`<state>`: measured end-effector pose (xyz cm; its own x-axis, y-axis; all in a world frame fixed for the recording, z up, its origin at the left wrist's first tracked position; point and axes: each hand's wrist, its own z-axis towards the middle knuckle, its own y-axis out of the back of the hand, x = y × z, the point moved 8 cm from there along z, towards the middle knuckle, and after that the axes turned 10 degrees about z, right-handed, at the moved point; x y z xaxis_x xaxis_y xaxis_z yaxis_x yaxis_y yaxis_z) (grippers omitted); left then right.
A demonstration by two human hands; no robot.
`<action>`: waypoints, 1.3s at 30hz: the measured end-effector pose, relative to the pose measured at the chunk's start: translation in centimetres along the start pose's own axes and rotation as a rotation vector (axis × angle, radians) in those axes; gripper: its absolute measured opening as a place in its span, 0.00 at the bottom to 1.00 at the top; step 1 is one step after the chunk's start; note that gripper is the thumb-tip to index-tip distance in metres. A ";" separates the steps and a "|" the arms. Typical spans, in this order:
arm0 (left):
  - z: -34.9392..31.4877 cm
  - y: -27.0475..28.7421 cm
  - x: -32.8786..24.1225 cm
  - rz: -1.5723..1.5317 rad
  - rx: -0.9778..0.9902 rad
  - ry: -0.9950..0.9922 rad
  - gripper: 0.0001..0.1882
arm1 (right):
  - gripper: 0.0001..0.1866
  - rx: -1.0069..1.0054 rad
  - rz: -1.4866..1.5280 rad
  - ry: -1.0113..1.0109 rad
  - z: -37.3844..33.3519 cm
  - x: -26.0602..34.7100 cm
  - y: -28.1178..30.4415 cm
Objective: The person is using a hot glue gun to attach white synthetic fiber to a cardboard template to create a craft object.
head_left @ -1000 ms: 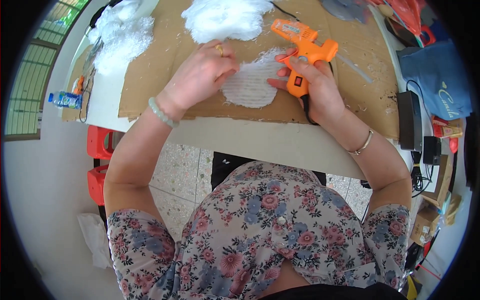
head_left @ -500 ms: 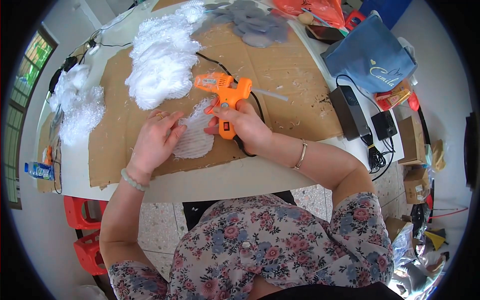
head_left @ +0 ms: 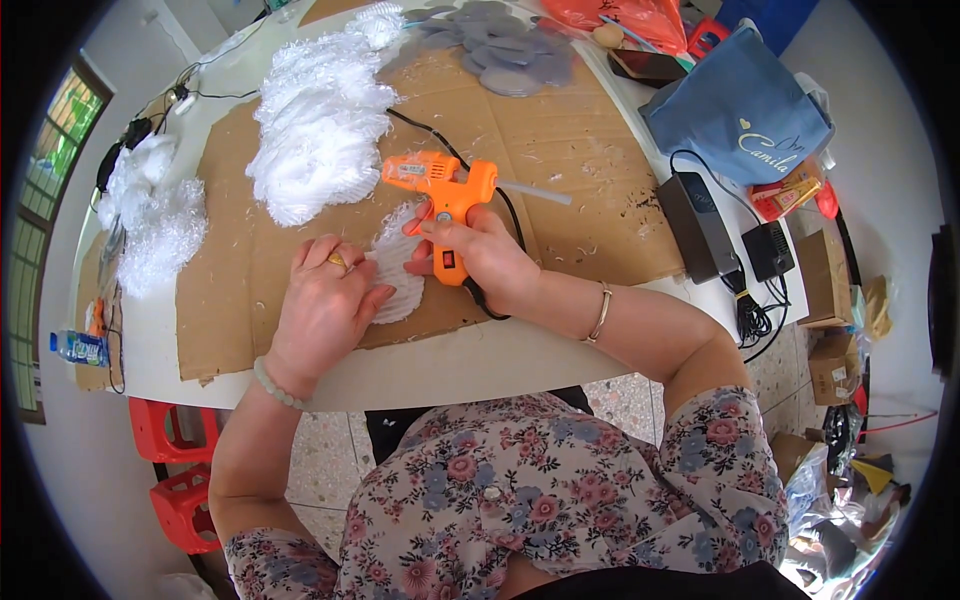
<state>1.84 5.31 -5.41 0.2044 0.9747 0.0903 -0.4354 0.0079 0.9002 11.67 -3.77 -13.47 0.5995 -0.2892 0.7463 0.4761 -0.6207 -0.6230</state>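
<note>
My right hand (head_left: pixel 485 255) is wrapped round the handle of an orange hot glue gun (head_left: pixel 452 195), its nozzle pointing left. A clear glue stick (head_left: pixel 537 193) sticks out of the back of the gun. Below the gun, a flat white ribbed piece with a frayed edge (head_left: pixel 400 288) lies on the cardboard. My left hand (head_left: pixel 332 295) rests at the left edge of this piece, fingers curled and thumb over the piece. Its fingertips are hidden, so what they pinch does not show.
A cardboard sheet (head_left: pixel 570 240) covers much of the white table. Fluffy white pieces (head_left: pixel 320 130) are stacked beyond my left hand, with more white fluff (head_left: pixel 160 230) at far left. Grey translucent discs (head_left: pixel 510 50) lie at the back. A blue bag (head_left: pixel 740 110) and black power adapter (head_left: pixel 695 225) stand right.
My left hand has shifted slightly right and nearer me, and its fingers have curled in. The glue gun has moved a little left and toward me.
</note>
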 end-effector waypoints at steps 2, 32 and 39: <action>-0.3 -0.2 -0.3 0.018 0.021 -0.005 0.12 | 0.13 0.022 0.029 0.013 0.1 -0.3 -0.2; 1.8 -4.0 4.5 -0.213 -0.002 0.285 0.12 | 0.11 0.019 0.053 0.192 0.4 2.5 0.2; 1.7 -2.9 1.2 -0.061 -0.040 0.042 0.11 | 0.10 -0.031 0.066 0.156 0.2 2.6 0.5</action>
<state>4.81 6.06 -7.22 0.1950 0.9806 0.0170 -0.4580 0.0757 0.8857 13.58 -4.65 -11.89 0.5205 -0.4379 0.7330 0.4178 -0.6181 -0.6659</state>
